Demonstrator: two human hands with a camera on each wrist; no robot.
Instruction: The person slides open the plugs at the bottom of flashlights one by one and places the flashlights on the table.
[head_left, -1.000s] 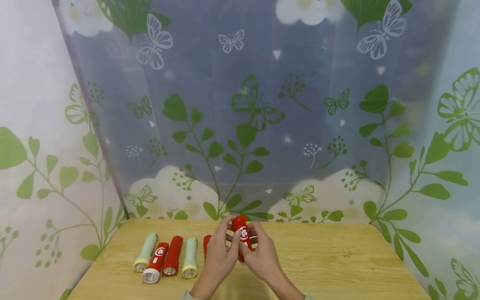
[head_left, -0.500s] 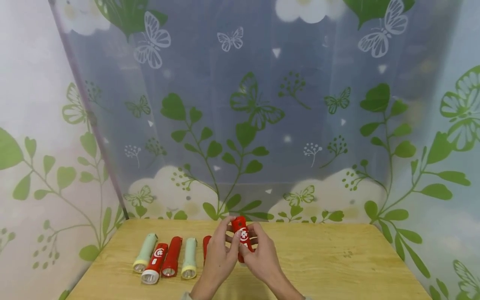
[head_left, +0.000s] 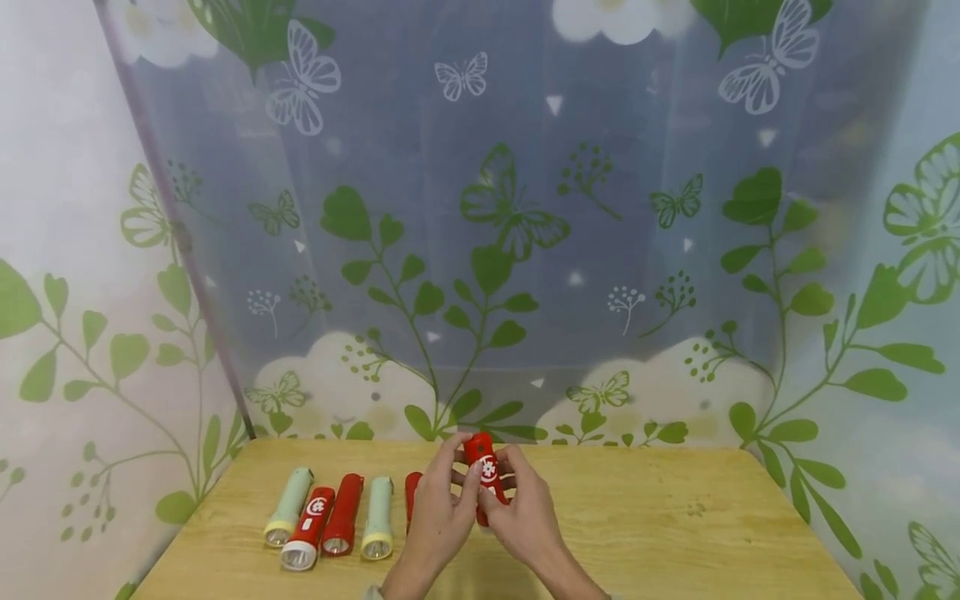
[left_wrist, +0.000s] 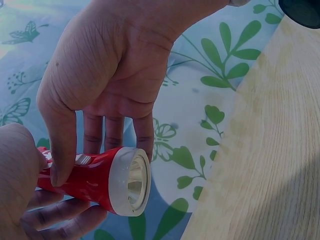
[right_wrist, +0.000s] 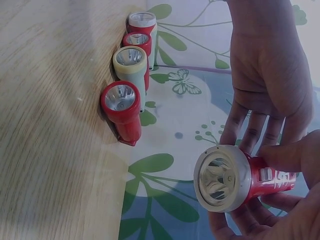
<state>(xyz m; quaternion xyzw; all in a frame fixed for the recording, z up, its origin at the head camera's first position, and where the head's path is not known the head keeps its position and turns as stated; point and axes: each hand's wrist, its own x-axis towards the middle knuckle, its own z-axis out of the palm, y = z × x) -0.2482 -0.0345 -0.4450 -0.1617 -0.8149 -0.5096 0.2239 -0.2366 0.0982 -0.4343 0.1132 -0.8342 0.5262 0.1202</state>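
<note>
Backdrop: blue-grey, printed with green leaves and butterflies.
Table: wood-grained, just in front of it.
Row of flashlights: five, red or pale green, lying along the left side.
Left hand: thumb and fingers pinching.
Right hand: pinching too, thumb on top.
Held flashlight: red, white-rimmed, between both hands, clear of the tabletop.

Held flashlight: red plastic body, smooth, glossy; white plastic collar, duller; reflector bright, metallic-looking. Pale green flashlight toward seven o'clock in the head view: smooth plastic, near matt. Table at six o'clock: wood-grain surface, smooth, low sheen. Backdrop at twelve o'clock: printed sheeting, faintly shiny.
</note>
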